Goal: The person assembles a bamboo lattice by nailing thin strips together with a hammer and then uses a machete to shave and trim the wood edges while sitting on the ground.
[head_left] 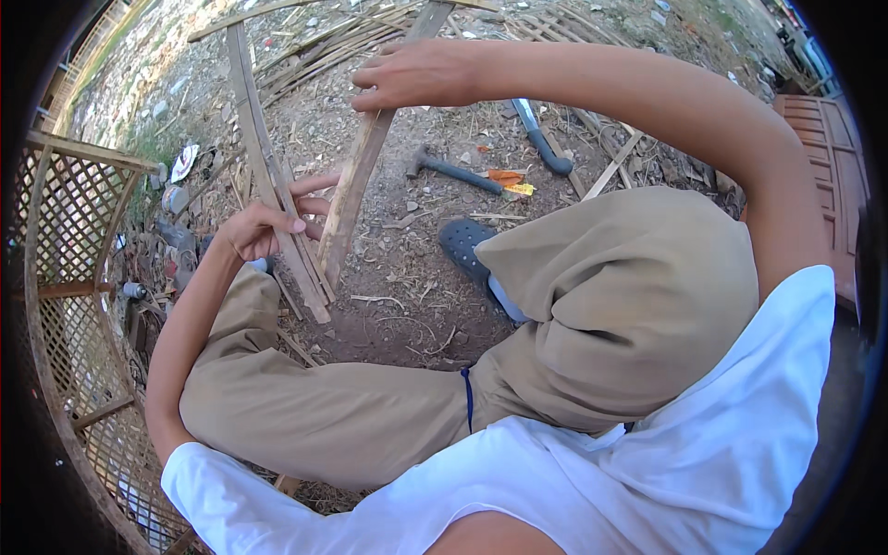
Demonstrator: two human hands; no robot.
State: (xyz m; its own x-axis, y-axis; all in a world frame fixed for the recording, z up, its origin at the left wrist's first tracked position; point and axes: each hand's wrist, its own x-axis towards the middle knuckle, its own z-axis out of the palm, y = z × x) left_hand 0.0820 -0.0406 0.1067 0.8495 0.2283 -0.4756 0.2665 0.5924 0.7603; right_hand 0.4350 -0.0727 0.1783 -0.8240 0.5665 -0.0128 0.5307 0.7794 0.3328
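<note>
A woven bamboo lattice panel (pixel 65 240) stands at the person's left; split bamboo strips (pixel 333 42) litter the dirt ahead. The left hand (pixel 264 227) has its fingers curled on flat, pale slats (pixel 277 199); the right hand (pixel 416 74), fingers closed, grips a rougher wooden batten (pixel 361 166) crossing them. Holding both ends steady should keep them aligned. A dark hammer (pixel 453 171) lies nearby.
</note>
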